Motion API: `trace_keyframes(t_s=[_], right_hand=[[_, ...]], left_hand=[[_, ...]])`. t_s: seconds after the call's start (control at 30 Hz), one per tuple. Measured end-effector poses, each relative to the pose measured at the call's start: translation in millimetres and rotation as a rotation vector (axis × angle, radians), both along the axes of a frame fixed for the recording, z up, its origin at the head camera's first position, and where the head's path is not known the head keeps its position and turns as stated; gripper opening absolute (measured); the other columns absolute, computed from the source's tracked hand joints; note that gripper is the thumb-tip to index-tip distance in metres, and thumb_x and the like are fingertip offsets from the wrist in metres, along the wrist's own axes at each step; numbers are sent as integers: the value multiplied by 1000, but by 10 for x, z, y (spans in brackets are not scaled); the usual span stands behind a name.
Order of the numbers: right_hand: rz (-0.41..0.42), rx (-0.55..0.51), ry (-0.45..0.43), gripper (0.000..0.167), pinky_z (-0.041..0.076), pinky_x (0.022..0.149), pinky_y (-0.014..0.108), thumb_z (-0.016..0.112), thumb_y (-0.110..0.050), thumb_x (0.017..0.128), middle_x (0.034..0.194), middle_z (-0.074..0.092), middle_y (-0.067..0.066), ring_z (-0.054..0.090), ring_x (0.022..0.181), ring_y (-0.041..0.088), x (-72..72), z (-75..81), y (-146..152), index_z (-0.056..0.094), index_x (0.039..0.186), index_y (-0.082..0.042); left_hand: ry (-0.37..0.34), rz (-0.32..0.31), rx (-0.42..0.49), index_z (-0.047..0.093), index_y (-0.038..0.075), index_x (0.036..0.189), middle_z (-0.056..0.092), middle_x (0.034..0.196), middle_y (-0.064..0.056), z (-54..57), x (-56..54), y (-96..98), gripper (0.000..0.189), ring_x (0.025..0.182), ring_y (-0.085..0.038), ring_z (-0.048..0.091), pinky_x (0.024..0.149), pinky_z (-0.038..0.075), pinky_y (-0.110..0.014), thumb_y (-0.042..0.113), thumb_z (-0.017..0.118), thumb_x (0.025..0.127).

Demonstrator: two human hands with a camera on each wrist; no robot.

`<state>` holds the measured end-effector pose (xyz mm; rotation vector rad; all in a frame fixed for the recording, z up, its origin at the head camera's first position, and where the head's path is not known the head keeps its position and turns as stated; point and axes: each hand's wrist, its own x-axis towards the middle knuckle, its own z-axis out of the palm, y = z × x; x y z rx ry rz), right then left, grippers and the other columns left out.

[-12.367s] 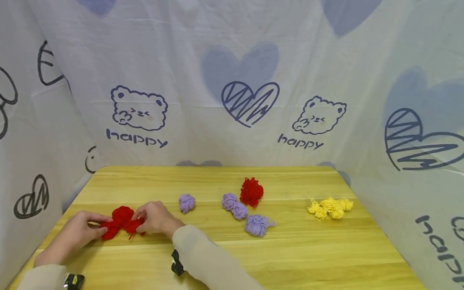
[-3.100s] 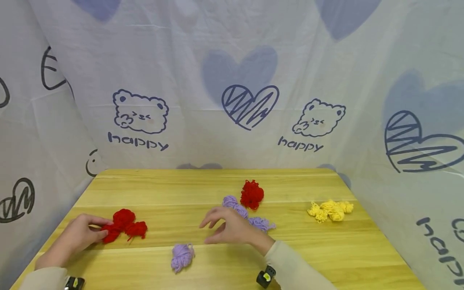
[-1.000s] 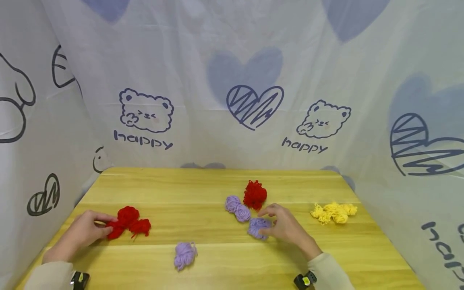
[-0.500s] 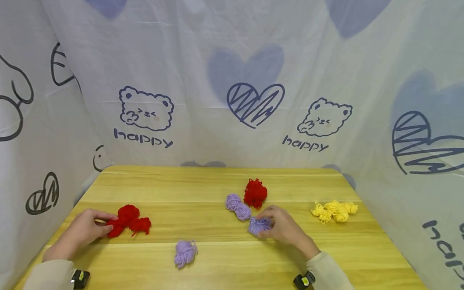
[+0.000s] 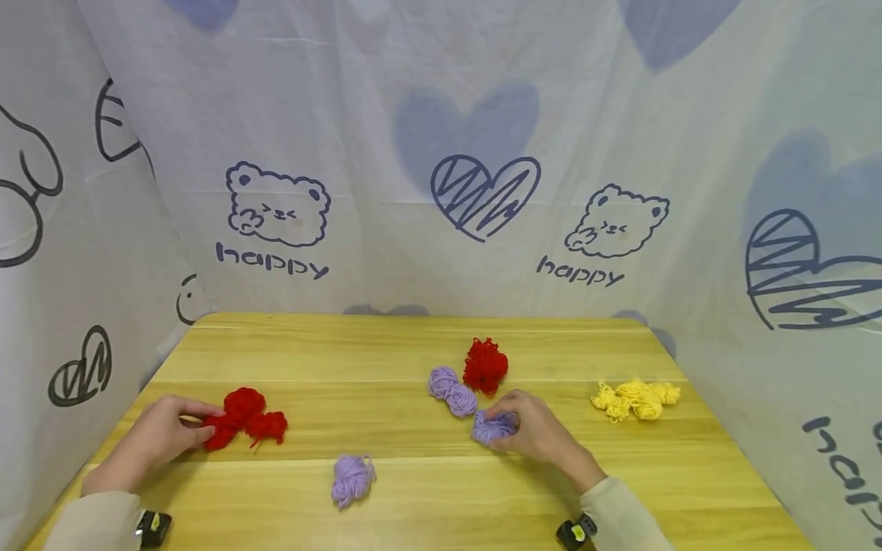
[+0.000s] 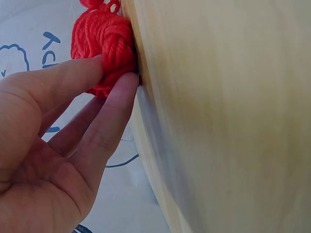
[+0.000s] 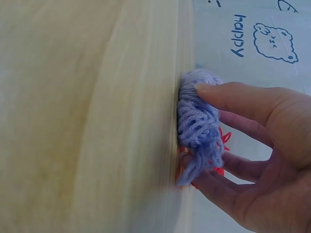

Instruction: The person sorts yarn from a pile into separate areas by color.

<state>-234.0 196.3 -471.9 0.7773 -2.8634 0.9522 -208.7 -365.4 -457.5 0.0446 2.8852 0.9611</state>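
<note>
At the left of the table my left hand (image 5: 161, 428) pinches the near end of a red yarn cluster (image 5: 244, 409), made of several small balls lying together. The left wrist view shows thumb and fingertips at a red yarn ball (image 6: 104, 43) on the tabletop. Right of centre, my right hand (image 5: 534, 428) holds a purple yarn ball (image 5: 488, 428) between thumb and fingers; its loose strands (image 7: 194, 167) show in the right wrist view. Close by lie a pair of purple yarn balls (image 5: 452, 392) and a looped red yarn bundle (image 5: 485, 367).
A single purple yarn ball (image 5: 352, 480) lies near the front, left of centre. Yellow yarn balls (image 5: 637, 399) sit in a row at the right. A printed white cloth (image 5: 379, 252) hangs behind the wooden table (image 5: 358, 352) and along its sides.
The right hand has left the red cluster and now grips the purple ball at right. The lone purple ball has come nearer the front edge. The left hand stays at the red yarn.
</note>
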Motion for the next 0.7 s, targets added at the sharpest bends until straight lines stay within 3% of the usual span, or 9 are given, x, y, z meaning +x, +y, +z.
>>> trace_keyframes(t_s=[0.7], right_hand=[[-4,-33,6,28,55,83,30,90,-5,73,104,68,3,64,98,18,-19,-27,22,81,98,-14]], left_hand=[[-35,22,22,74,-6,117,73,112,-29,-6,-7,4,30,83,-17,71,62,57,-24,4,75,89]])
